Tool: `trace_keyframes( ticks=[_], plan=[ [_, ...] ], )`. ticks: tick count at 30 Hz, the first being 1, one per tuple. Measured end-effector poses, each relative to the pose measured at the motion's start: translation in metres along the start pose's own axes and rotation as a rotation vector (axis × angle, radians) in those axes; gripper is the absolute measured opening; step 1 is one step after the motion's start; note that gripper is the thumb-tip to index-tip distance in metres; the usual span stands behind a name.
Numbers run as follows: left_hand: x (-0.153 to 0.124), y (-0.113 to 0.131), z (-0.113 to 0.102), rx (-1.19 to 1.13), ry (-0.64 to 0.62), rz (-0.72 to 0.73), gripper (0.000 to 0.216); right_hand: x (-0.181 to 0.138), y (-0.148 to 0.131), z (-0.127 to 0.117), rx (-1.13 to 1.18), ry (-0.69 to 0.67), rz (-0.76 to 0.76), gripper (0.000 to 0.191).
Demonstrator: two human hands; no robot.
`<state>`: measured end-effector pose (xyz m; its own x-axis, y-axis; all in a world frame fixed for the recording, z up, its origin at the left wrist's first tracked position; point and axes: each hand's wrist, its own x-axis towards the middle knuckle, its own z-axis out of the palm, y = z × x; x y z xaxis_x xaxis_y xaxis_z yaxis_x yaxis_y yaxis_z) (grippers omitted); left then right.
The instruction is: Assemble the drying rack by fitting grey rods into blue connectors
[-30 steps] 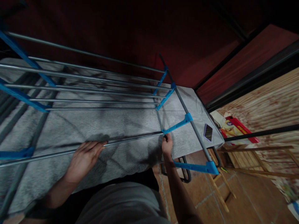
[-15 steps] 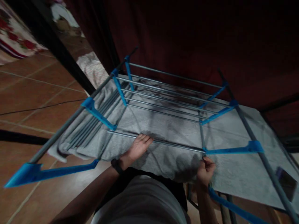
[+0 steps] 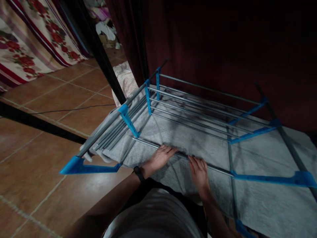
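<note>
A thin metal rod (image 3: pixel 219 169) runs across the near part of a rack frame with blue plastic brackets. My left hand (image 3: pixel 162 157), with a dark band at the wrist, curls its fingers over the rod's middle. A short way to the right, my right hand (image 3: pixel 199 168) also has its fingers over the rod. At its right end the rod meets a blue bracket (image 3: pixel 272 179). Its left end lies beside another blue bracket (image 3: pixel 129 121); whether it is seated there I cannot tell. Farther back, several rods (image 3: pixel 190 121) span between brackets.
Several loose rods (image 3: pixel 119 124) lie at the left on the grey cloth (image 3: pixel 183 135) covering the table. Dark posts (image 3: pixel 99 56) stand at the left, above a tiled floor (image 3: pixel 49 138) with a thin cable. A dark red curtain (image 3: pixel 210 49) hangs behind.
My right hand has moved left from the rod's right-end bracket onto the rod's middle, near my left hand. The left hand stays on the rod. The view has turned left.
</note>
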<state>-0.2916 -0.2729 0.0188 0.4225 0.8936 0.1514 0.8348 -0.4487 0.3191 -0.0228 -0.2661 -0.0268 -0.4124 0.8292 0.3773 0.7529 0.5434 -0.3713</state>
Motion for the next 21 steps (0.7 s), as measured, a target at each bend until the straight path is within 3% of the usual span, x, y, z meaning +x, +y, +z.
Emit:
trace_keyframes(
  ticks=[5,9,15,17,21],
  plan=[
    [-0.014,-0.003,-0.003,-0.011,0.155,-0.051,0.039,0.002,0.013,0.003,-0.002,-0.066,-0.032,0.048],
    [-0.044,-0.025,-0.013,0.104,0.299,-0.282,0.034,0.002,0.016,0.003,-0.001,-0.059,-0.036,0.05],
    [-0.078,-0.07,-0.035,0.383,0.327,-0.571,0.034,0.005,0.015,0.006,0.001,-0.046,-0.04,0.046],
    [-0.081,-0.075,-0.035,0.436,0.307,-0.587,0.035,0.005,0.013,0.005,-0.011,-0.047,-0.043,0.045],
    [-0.079,-0.073,-0.02,0.489,0.259,-0.45,0.043,0.004,0.012,0.003,-0.016,-0.028,-0.073,0.041]
  ],
)
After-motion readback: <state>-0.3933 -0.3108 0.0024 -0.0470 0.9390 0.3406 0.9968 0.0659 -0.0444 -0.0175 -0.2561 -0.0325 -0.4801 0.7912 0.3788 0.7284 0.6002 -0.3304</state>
